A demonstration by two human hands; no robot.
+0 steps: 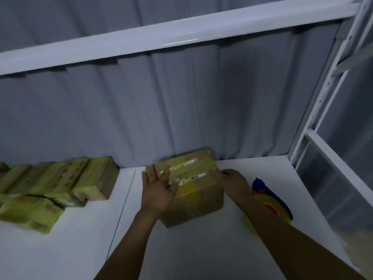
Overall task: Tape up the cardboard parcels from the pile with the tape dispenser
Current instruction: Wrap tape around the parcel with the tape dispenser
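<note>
Packing room, white metal racking (314,110), piled taped parcels (50,184)

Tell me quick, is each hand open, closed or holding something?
Left hand: open, fingers straight, at the top of the parcel.
Right hand: at the parcel's right top edge; grip cannot be told.

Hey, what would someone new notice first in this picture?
A cardboard parcel striped with yellowish tape sits at centre, the left hand open over its left end and the right hand at its right edge. A pile of taped parcels lies far left; the blue, yellow and orange tape dispenser lies right.
</note>
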